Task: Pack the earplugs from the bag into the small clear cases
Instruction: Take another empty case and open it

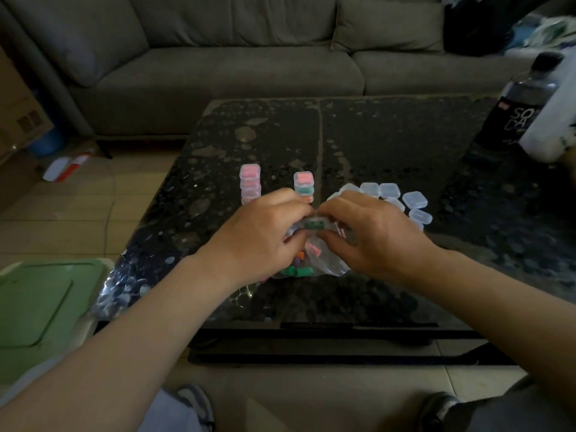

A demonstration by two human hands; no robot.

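Case (313, 225) is pinched at its ends by left hand (261, 235) and right hand (371, 235), long axis between them; filled stack (304, 185) stands just beyond.

Pretty dim in here, low light all round. Big grey fabric sofa (218, 73) across the back, bending round the left corner, with a loose grey cushion (389, 26) propped on the right seat. Dark bag (473, 23) and some blurry clutter (545, 29) at the sofa's far right end. Beige tiled floor (78, 207) underneath. Dark speckled stone counter (389, 135) in the middle, pale seam running down the top. Cardboard box (18, 113) off to the left, something blue (46, 145) tucked just under it, and a red-and-white thing (67, 166) lying on the tiles nearby. Green-lidded bin (40, 304) at near left. Dark-labelled soda bottle (514, 104) at the counter's far right corner, blurred white object (551, 120) right beside it.
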